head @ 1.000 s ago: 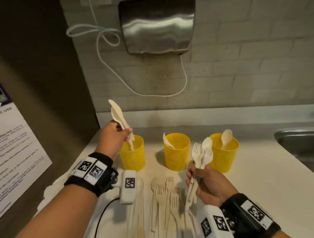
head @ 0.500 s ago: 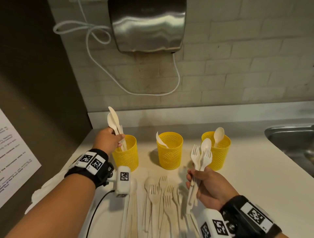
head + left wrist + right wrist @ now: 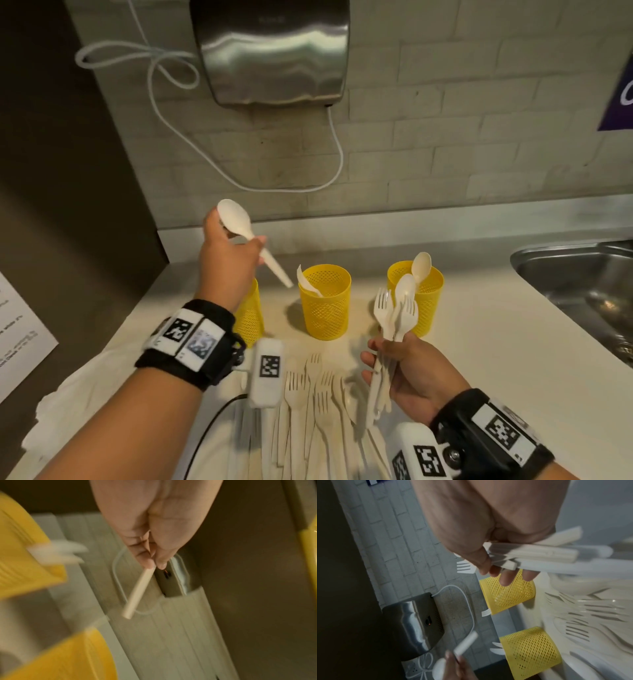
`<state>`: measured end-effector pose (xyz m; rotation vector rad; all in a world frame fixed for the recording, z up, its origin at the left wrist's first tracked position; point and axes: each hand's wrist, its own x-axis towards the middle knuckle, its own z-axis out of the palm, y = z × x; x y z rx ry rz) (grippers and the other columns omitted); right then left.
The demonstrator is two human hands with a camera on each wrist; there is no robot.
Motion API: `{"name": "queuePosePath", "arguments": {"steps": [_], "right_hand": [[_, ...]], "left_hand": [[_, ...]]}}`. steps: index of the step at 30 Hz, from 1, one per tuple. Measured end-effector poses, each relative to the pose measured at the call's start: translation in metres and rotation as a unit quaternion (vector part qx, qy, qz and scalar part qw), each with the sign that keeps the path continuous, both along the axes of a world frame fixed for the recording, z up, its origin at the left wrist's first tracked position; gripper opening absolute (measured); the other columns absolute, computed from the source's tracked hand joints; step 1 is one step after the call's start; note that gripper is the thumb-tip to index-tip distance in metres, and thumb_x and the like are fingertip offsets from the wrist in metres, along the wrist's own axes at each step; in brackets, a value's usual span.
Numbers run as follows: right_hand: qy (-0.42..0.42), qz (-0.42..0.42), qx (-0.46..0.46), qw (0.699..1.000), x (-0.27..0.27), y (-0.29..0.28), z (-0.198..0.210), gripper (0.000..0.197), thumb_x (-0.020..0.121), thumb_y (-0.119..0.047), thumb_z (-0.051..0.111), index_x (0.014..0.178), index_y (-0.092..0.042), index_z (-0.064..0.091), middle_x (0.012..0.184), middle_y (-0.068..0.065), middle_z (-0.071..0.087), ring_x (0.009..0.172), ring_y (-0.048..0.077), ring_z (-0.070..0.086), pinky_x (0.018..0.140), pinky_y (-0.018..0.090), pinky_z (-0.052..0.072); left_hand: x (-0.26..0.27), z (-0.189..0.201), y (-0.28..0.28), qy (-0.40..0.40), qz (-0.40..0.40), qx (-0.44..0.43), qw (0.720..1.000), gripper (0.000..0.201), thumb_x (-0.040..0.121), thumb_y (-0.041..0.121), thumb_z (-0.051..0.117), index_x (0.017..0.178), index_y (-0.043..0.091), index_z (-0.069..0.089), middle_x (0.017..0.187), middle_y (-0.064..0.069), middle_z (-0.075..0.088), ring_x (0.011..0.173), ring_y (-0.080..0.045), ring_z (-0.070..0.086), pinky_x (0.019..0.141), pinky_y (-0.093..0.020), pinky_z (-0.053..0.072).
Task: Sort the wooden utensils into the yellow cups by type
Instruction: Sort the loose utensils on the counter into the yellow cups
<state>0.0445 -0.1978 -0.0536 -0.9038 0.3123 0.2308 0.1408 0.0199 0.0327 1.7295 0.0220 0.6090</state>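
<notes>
Three yellow mesh cups stand in a row on the counter. My left hand (image 3: 251, 245) is raised above the left cup (image 3: 251, 317) and pinches a pale spoon (image 3: 236, 221), bowl up, its handle (image 3: 137, 592) slanting down to the right. Knife tips (image 3: 496, 649) poke out of the left cup. The middle cup (image 3: 325, 301) holds one fork (image 3: 485, 613). A spoon (image 3: 421, 263) stands in the right cup (image 3: 428, 308). In front of that cup my right hand (image 3: 382, 354) grips a bundle of two forks and a spoon (image 3: 395, 310). Several forks (image 3: 308, 394) lie on the counter between my arms.
A steel sink (image 3: 582, 284) is set into the counter at the right. On the brick wall above the cups hangs a metal hand dryer (image 3: 270, 51) with a looping white cable (image 3: 171, 113). White cloth (image 3: 85, 394) covers the counter's near left.
My left hand lowered two utensils to the left cup, let one go there, then rose and swung right with only the spoon. The right hand kept its bundle almost still.
</notes>
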Motion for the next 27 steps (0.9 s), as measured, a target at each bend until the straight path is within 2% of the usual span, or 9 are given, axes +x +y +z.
{"name": "queuePosePath", "arguments": {"steps": [3, 8, 11, 14, 17, 19, 22, 24, 27], "right_hand": [[-0.003, -0.006, -0.005, 1.000, -0.007, -0.005, -0.001, 0.024, 0.092, 0.007, 0.040, 0.102, -0.011, 0.052, 0.074, 0.010, 0.054, 0.066, 0.022, 0.054, 0.063, 0.036, 0.046], [0.002, -0.067, -0.017, 0.998, -0.018, -0.032, -0.003, 0.019, 0.093, 0.005, 0.041, 0.101, -0.011, 0.049, 0.077, 0.009, 0.056, 0.062, 0.020, 0.055, 0.060, 0.035, 0.049], [0.000, -0.089, -0.029, 0.996, -0.027, -0.045, 0.000, 0.017, 0.093, 0.005, 0.044, 0.097, -0.011, 0.048, 0.080, 0.010, 0.056, 0.061, 0.019, 0.057, 0.058, 0.034, 0.050], [-0.002, -0.093, -0.034, 0.995, -0.034, -0.053, 0.003, 0.017, 0.092, 0.006, 0.046, 0.093, -0.011, 0.047, 0.086, 0.012, 0.056, 0.064, 0.020, 0.057, 0.057, 0.033, 0.051], [-0.014, -0.089, -0.034, 0.995, -0.036, -0.057, 0.004, 0.016, 0.092, 0.006, 0.046, 0.094, -0.010, 0.049, 0.087, 0.012, 0.057, 0.066, 0.020, 0.059, 0.057, 0.032, 0.053], [-0.020, -0.084, -0.034, 0.996, -0.034, -0.055, 0.004, 0.014, 0.092, 0.005, 0.048, 0.095, -0.009, 0.050, 0.087, 0.012, 0.059, 0.066, 0.020, 0.061, 0.058, 0.032, 0.053], [-0.035, -0.056, -0.028, 0.997, -0.027, -0.045, 0.002, 0.015, 0.090, 0.004, 0.050, 0.102, -0.005, 0.053, 0.085, 0.011, 0.060, 0.065, 0.018, 0.062, 0.058, 0.030, 0.053], [-0.044, -0.025, -0.039, 0.998, -0.019, -0.035, 0.001, 0.020, 0.090, 0.002, 0.052, 0.108, -0.004, 0.056, 0.081, 0.008, 0.064, 0.065, 0.016, 0.063, 0.059, 0.029, 0.052], [-0.051, 0.026, -0.069, 0.996, -0.010, -0.015, 0.001, 0.022, 0.092, -0.003, 0.051, 0.109, -0.010, 0.063, 0.081, 0.004, 0.071, 0.069, 0.016, 0.063, 0.062, 0.029, 0.051]], "left_hand": [[-0.007, 0.009, -0.055, -0.021, -0.080, 0.008, 0.997, 0.090, 0.080, 0.000, 0.067, 0.145, 0.037, 0.018, 0.105, 0.008, 0.049, 0.077, -0.017, 0.065, 0.063, -0.028, 0.059], [0.007, -0.002, -0.145, 0.005, -0.186, 0.099, 0.977, 0.060, 0.088, 0.009, 0.056, 0.137, 0.034, 0.032, 0.111, -0.017, 0.058, 0.090, -0.034, 0.064, 0.076, -0.045, 0.058], [0.024, -0.022, -0.171, 0.027, -0.189, 0.185, 0.964, 0.043, 0.093, 0.016, 0.048, 0.133, 0.025, 0.039, 0.114, -0.018, 0.063, 0.099, -0.035, 0.062, 0.086, -0.039, 0.052], [0.031, -0.036, -0.182, 0.059, -0.227, 0.307, 0.922, 0.026, 0.094, 0.018, 0.046, 0.117, 0.012, 0.056, 0.111, -0.017, 0.064, 0.103, -0.034, 0.059, 0.082, -0.031, 0.044], [0.034, -0.038, -0.180, 0.085, -0.248, 0.372, 0.890, 0.041, 0.092, 0.020, 0.053, 0.131, 0.009, 0.051, 0.136, -0.014, 0.053, 0.126, -0.031, 0.047, 0.103, -0.034, 0.037], [0.029, -0.032, -0.169, 0.064, -0.219, 0.355, 0.907, 0.054, 0.088, 0.016, 0.055, 0.140, 0.008, 0.041, 0.146, -0.013, 0.042, 0.135, -0.028, 0.037, 0.112, -0.033, 0.028], [-0.001, -0.030, -0.144, 0.091, -0.228, 0.233, 0.941, 0.035, 0.087, 0.016, 0.058, 0.121, 0.011, 0.061, 0.117, -0.008, 0.063, 0.108, -0.021, 0.057, 0.091, -0.027, 0.042], [-0.031, -0.040, -0.129, 0.195, -0.323, 0.170, 0.910, 0.011, 0.086, 0.024, 0.063, 0.090, 0.017, 0.070, 0.075, 0.003, 0.065, 0.070, -0.013, 0.056, 0.062, -0.024, 0.043], [-0.049, -0.061, -0.111, 0.249, -0.361, 0.109, 0.892, 0.015, 0.084, 0.023, 0.066, 0.071, 0.016, 0.063, 0.062, 0.002, 0.058, 0.055, -0.010, 0.050, 0.049, -0.021, 0.036]]}}
